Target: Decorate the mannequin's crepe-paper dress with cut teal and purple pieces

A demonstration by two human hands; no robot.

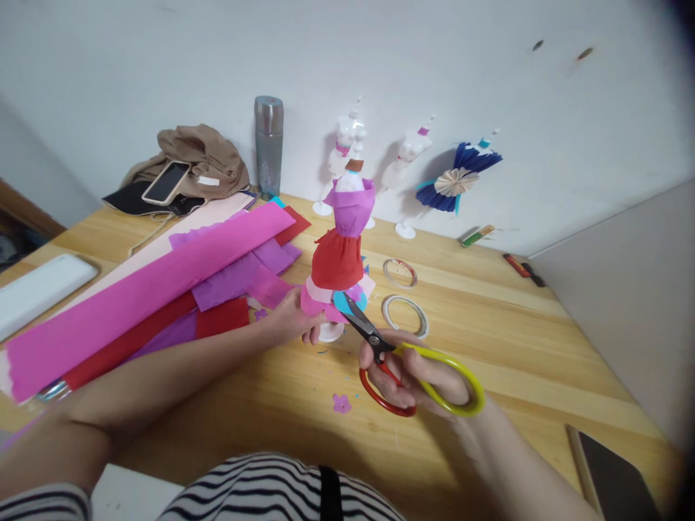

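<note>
A small dress form (341,246) stands on the table, wearing a purple paper bodice, a red gathered skirt and a hem of pink, purple and blue paper petals (343,302). My left hand (293,316) is closed on the pink petals at the left of the hem. In my right hand (407,369) is a pair of scissors (374,337) with one yellow and one red handle loop. The blades point up and left, with their tips at the blue petal. A purple paper flower (342,403) lies on the table below.
Pink, red and purple crepe paper (152,289) covers the left side. Behind stand a thermos (269,148), white mannequins (411,155) and one dressed in navy paper (459,177). Two tape rolls (405,316) lie right of the dress form. A dark tablet-like object (611,474) sits at the lower right.
</note>
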